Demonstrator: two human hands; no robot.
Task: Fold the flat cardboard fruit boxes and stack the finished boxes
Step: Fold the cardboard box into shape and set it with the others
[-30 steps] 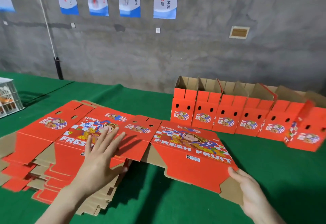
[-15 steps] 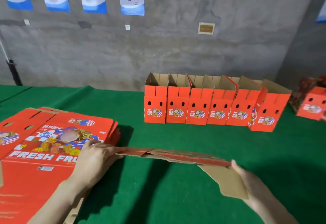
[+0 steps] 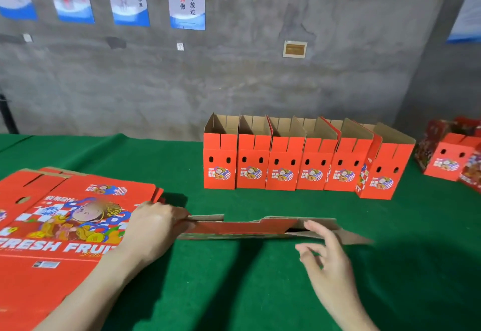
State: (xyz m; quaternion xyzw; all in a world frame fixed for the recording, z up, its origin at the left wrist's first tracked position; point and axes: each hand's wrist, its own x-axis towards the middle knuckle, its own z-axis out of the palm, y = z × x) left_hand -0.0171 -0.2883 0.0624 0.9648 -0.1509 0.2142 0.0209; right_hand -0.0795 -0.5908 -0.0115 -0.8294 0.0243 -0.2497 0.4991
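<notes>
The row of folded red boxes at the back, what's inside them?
The row of open-topped red cardboard boxes shows only bare brown inner walls and upright flaps. Their front walls hide the lower insides and floors.

On my feed, two arms show. The left hand (image 3: 156, 226) and right hand (image 3: 330, 263) are bare, and both forearms (image 3: 86, 302) are uncovered up to the frame edge. Blur softens the right hand's fingers (image 3: 315, 229), so I can't read finer detail.
</notes>
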